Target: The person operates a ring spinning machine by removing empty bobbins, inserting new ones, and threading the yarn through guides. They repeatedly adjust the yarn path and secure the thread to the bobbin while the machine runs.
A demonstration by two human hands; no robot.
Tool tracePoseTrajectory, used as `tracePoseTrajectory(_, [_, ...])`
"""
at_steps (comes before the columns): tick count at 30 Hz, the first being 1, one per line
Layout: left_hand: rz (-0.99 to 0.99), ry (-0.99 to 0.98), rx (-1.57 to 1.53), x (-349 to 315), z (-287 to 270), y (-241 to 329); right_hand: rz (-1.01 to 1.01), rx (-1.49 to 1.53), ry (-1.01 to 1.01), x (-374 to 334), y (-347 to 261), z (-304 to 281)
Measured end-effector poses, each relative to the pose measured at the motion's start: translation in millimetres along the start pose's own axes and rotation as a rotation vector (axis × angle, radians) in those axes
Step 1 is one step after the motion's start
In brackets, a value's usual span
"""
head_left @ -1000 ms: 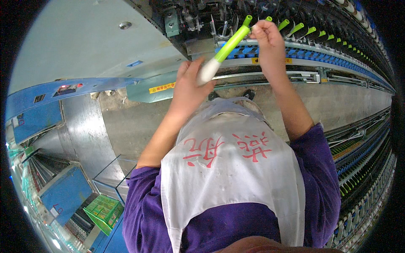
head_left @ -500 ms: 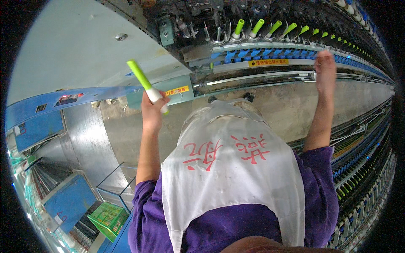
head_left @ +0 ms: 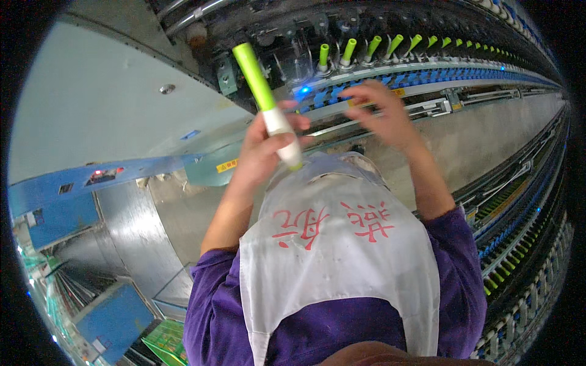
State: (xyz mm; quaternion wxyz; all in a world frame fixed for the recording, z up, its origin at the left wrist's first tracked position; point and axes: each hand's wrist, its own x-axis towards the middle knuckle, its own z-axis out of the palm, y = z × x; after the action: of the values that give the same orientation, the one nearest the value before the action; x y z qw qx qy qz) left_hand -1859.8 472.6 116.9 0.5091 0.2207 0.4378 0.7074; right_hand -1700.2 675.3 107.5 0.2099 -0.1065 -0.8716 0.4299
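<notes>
My left hand (head_left: pixel 259 151) is closed round a bobbin (head_left: pixel 256 78), a lime-green tube with white yarn wound on its lower part. The bobbin tilts, its bare green end pointing up and left toward the machine. My right hand (head_left: pixel 386 117), a little blurred, is in front of the machine's blue strip with its fingers apart and nothing visible in them. Just beyond it stands a row of green bobbins (head_left: pixel 349 52) on spindles, some with a little white at the foot. At the row's left end, a spindle (head_left: pixel 299 61) with no green tube shows blurred.
A pale machine cover (head_left: pixel 122 91) fills the upper left. Along the machine front run a rail (head_left: pixel 421 111) and a small blue light (head_left: pixel 305 90). Another machine with green tubes (head_left: pixel 503 268) stands at the right. A green crate (head_left: pixel 168 343) sits at the lower left.
My left hand has carried the bobbin up and right, toward the machine. My right hand has swung left from farther along the row, and its fingers have spread. The view has shifted slightly.
</notes>
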Motion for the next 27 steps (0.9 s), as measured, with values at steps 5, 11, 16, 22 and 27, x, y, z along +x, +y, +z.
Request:
tracePoseTrajectory(5, [-0.029, -0.011, 0.137, 15.0, 13.2, -3.1, -0.238, -0.276, -0.133, 26.5, -46.7, 22.7])
tracePoseTrajectory(11, [-0.076, 0.085, 0.583, 21.6, 3.0, -13.5, 0.031, 0.367, 0.177, 23.7, -29.9, 2.1])
tracePoseTrajectory(16, [0.045, 0.151, 1.056, 16.9, -40.6, -72.3, 0.137, 1.019, 0.389, 46.5, -7.0, -7.8])
tracePoseTrajectory(22, [-0.348, 0.611, 1.227, -72.4, -204.5, -117.2, 0.161, 0.992, 0.777, 43.2, 37.3, -106.0])
tracePoseTrajectory(27, [-0.33, 0.779, 0.34, -134.5, -257.3, -122.2, 0.292, 0.105, 0.373, 45.2, 76.9, -34.8])
